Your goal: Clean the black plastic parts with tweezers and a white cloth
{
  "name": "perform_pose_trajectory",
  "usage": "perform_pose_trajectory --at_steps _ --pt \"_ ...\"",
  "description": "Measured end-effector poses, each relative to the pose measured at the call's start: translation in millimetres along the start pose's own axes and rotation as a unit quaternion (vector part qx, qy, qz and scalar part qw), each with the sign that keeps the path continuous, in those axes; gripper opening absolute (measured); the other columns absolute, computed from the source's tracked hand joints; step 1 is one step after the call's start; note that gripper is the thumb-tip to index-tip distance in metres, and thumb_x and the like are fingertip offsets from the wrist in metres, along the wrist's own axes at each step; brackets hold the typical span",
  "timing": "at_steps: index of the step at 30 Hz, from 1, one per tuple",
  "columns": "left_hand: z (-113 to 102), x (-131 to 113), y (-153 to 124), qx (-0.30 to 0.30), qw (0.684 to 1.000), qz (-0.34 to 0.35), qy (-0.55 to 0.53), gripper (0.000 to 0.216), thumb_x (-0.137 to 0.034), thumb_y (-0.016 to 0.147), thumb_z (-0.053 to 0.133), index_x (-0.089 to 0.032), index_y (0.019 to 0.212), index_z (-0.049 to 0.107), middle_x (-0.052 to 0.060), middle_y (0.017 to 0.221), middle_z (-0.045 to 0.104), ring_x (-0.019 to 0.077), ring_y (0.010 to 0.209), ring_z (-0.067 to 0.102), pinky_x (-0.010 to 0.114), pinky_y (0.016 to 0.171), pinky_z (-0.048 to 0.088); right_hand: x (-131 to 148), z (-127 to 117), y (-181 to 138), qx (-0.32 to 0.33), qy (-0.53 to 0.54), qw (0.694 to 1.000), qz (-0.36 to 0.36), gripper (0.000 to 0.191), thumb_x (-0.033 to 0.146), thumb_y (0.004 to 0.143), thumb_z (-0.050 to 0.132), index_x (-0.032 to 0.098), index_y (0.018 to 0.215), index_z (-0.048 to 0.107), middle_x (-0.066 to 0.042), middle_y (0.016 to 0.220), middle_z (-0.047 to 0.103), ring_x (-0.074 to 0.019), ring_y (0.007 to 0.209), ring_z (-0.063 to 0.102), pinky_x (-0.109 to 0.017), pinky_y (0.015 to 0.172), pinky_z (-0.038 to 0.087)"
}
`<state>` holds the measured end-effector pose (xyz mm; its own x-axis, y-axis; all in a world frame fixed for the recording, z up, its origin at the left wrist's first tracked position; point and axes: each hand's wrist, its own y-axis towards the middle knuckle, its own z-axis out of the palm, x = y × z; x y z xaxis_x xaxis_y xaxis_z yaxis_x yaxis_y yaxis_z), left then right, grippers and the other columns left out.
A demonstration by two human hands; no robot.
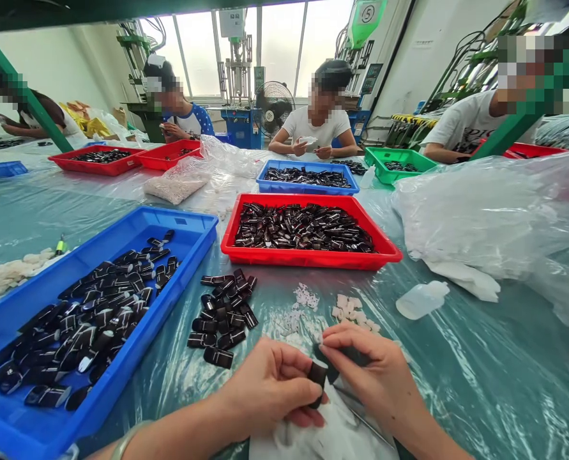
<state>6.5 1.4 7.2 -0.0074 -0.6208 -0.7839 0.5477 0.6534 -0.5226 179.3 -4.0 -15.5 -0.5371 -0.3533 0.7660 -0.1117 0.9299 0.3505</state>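
My left hand (pixel 281 383) is closed around a small black plastic piece (pixel 318 375) with a rounded end, held between thumb and fingers. Just to its right, my right hand (pixel 368 361) has thumb and forefinger pinched together near the top of that piece. Whatever lies between those fingertips is too small to make out. A white cloth (pixel 332 434) is under both hands, and a thin metal tool (pixel 368 427) shows below my right hand. Left of my hands lies a loose pile of similar black pieces (pixel 224 313). Tiny pale bits (pixel 306 296) and small whitish blocks (pixel 351 308) lie beyond my fingers.
A blue tray (pixel 162 313) at left and a red tray (pixel 313 257) ahead hold black pieces. A translucent bottle (pixel 421 300) lies at right beside a large plastic bag (pixel 495 217). Several people sit across the plastic-covered table, with more trays before them.
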Motion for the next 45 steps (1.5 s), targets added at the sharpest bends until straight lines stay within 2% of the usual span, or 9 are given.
perform_pose_trajectory --at_steps 6,11,20,23,29,35,40,45 --pt "0.0 3.0 2.8 0.018 1.000 -0.009 0.019 0.014 -0.019 0.062 0.061 -0.009 0.070 0.066 0.002 0.061 0.064 0.0090 0.054 0.062 0.014 0.051 0.047 1.2 0.0 -4.7 0.002 0.076 0.994 0.083 0.004 0.020 0.071 0.067 0.019 0.070 0.064 0.001 0.065 0.064 -0.0121 0.059 0.061 -0.018 0.054 0.049" --pt "-1.1 4.2 4.0 0.020 0.999 -0.010 0.026 0.016 -0.021 0.062 0.064 -0.009 0.072 0.067 0.003 0.062 0.064 0.0094 0.055 0.061 0.016 0.052 0.047 4.0 -5.7 -3.2 0.023 0.143 0.984 0.101 0.007 0.021 0.069 0.069 0.019 0.062 0.067 -0.001 0.064 0.065 -0.0128 0.059 0.060 -0.020 0.054 0.049" --pt "-1.5 6.3 0.6 0.044 0.999 0.013 0.023 0.018 -0.024 0.062 0.068 -0.009 0.072 0.068 0.002 0.061 0.061 0.0097 0.055 0.059 0.020 0.058 0.048 19.3 -13.9 -0.8 0.082 0.252 0.954 0.143 0.009 0.023 0.069 0.067 0.019 0.062 0.071 -0.004 0.066 0.065 -0.0140 0.059 0.060 -0.022 0.053 0.051" --pt "-1.6 6.2 1.0 0.046 0.998 0.017 0.035 0.019 -0.025 0.063 0.067 -0.009 0.074 0.068 0.002 0.061 0.060 0.0103 0.057 0.059 0.020 0.058 0.047 18.0 -14.9 -4.0 0.085 0.231 0.963 0.109 0.009 0.021 0.073 0.064 0.019 0.065 0.069 -0.004 0.067 0.065 -0.0137 0.061 0.061 -0.022 0.055 0.051" --pt "-1.7 5.3 0.4 0.056 0.997 0.017 0.046 0.018 -0.026 0.066 0.066 -0.010 0.075 0.068 0.003 0.062 0.060 0.0103 0.058 0.058 0.021 0.060 0.047 17.2 -17.5 -10.8 0.083 0.113 0.990 0.029 0.010 0.015 0.080 0.057 0.020 0.072 0.062 -0.001 0.069 0.065 -0.0138 0.064 0.061 -0.022 0.059 0.050" --pt "-0.7 5.3 0.8 0.053 0.998 0.014 0.032 0.021 -0.028 0.065 0.068 -0.009 0.075 0.068 0.003 0.065 0.060 0.0104 0.059 0.058 0.021 0.061 0.048 18.2 -18.0 -13.0 0.050 0.065 0.992 -0.097 0.017 0.006 0.079 0.054 0.022 0.081 0.059 -0.002 0.071 0.066 -0.0143 0.065 0.062 -0.024 0.059 0.051" --pt "-0.5 4.9 1.4 0.056 0.998 0.013 0.015 0.019 -0.026 0.065 0.069 -0.010 0.074 0.068 0.002 0.063 0.060 0.0083 0.056 0.056 0.021 0.062 0.049 20.1 -17.0 -14.7 0.028 0.045 0.989 -0.140 0.026 0.001 0.076 0.056 0.024 0.088 0.057 -0.001 0.072 0.066 -0.0135 0.064 0.062 -0.023 0.057 0.052" --pt "-1.1 5.1 0.8 0.062 0.998 0.013 0.013 0.017 -0.025 0.066 0.067 -0.011 0.075 0.069 0.002 0.065 0.061 0.0076 0.056 0.056 0.021 0.062 0.049 20.0 -13.8 -15.5 0.011 0.030 0.989 -0.143 0.025 0.002 0.076 0.056 0.024 0.087 0.057 -0.001 0.074 0.068 -0.0144 0.064 0.064 -0.023 0.059 0.053"
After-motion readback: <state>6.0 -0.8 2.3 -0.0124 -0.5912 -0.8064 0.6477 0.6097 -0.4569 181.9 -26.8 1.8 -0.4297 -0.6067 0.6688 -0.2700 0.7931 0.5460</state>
